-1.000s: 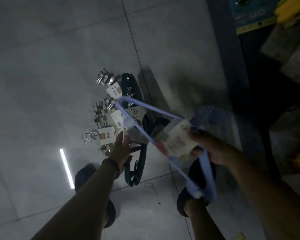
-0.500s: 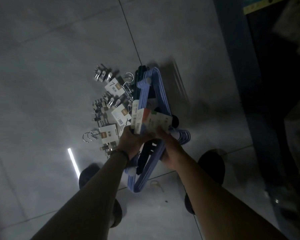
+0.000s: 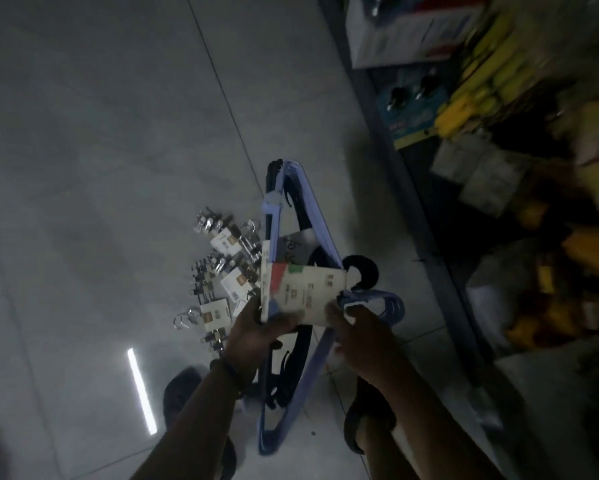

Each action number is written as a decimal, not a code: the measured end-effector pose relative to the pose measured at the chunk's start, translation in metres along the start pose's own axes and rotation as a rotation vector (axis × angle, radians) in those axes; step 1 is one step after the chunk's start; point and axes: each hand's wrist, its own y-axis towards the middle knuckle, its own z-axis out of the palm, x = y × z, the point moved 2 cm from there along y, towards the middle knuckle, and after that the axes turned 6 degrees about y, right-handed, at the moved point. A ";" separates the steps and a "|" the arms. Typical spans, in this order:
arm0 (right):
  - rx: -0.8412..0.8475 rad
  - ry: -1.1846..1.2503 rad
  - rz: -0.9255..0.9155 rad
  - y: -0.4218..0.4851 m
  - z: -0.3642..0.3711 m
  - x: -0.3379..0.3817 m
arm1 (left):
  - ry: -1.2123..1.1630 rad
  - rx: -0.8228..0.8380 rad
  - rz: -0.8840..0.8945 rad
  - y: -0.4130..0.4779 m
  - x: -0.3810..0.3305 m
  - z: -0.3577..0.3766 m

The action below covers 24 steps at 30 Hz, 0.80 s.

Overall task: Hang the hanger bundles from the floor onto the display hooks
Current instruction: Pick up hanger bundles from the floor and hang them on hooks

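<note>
Lilac hanger bundle (image 3: 273, 233) pinched at its card (image 3: 308, 289) by left grip (image 3: 256, 336) & right grip (image 3: 364, 337). 3 metal clip packs (image 3: 237, 284) on floor (image 3: 118, 168) below, 1 dark bundle (image 3: 367, 271) behind; shelf rack (image 3: 426, 216) at rt.

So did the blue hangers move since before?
Yes. The blue hanger bundle swung left, closer to the clip hangers lying on the floor; the left hand and right hand both grip it now.
</note>
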 end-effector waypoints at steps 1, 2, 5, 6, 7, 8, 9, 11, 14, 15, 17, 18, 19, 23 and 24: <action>-0.070 -0.177 -0.097 -0.023 -0.022 0.020 | 0.003 0.013 0.041 -0.017 -0.022 0.002; -0.181 -0.314 -0.225 -0.049 -0.045 0.046 | 0.005 0.021 0.085 -0.034 -0.045 0.003; -0.533 -0.341 -0.556 -0.132 -0.105 0.138 | 0.016 0.037 0.218 -0.091 -0.121 0.007; -0.573 -0.337 -0.606 -0.155 -0.119 0.170 | 0.013 0.044 0.258 -0.112 -0.148 0.008; -0.566 -0.367 -0.632 -0.178 -0.132 0.200 | 0.012 0.055 0.289 -0.134 -0.175 0.010; -0.533 -0.431 -0.625 -0.199 -0.142 0.229 | 0.019 0.061 0.319 -0.157 -0.202 0.010; -0.494 -0.488 -0.604 -0.220 -0.151 0.254 | 0.031 0.062 0.339 -0.181 -0.230 0.011; -0.465 -0.395 -0.560 -0.265 -0.172 0.299 | 0.065 0.081 0.406 -0.231 -0.289 0.010; -0.610 -0.271 -0.643 -0.347 -0.201 0.339 | 0.129 0.183 0.524 -0.302 -0.361 0.003; -0.669 -0.313 -0.650 -0.378 -0.208 0.345 | 0.149 0.232 0.555 -0.324 -0.381 0.002; -0.760 -0.388 -0.568 -0.442 -0.219 0.352 | 0.155 0.331 0.622 -0.369 -0.421 0.002; -0.804 -0.358 -0.537 -0.474 -0.222 0.348 | 0.147 0.390 0.628 -0.392 -0.438 0.003; -0.846 -0.325 -0.513 -0.505 -0.222 0.342 | 0.146 0.449 0.616 -0.415 -0.455 0.006; -0.972 -0.244 -0.422 -0.625 -0.218 0.291 | 0.231 0.573 0.691 -0.507 -0.509 0.038; -1.001 -0.188 -0.415 -0.654 -0.218 0.275 | 0.252 0.584 0.724 -0.532 -0.518 0.052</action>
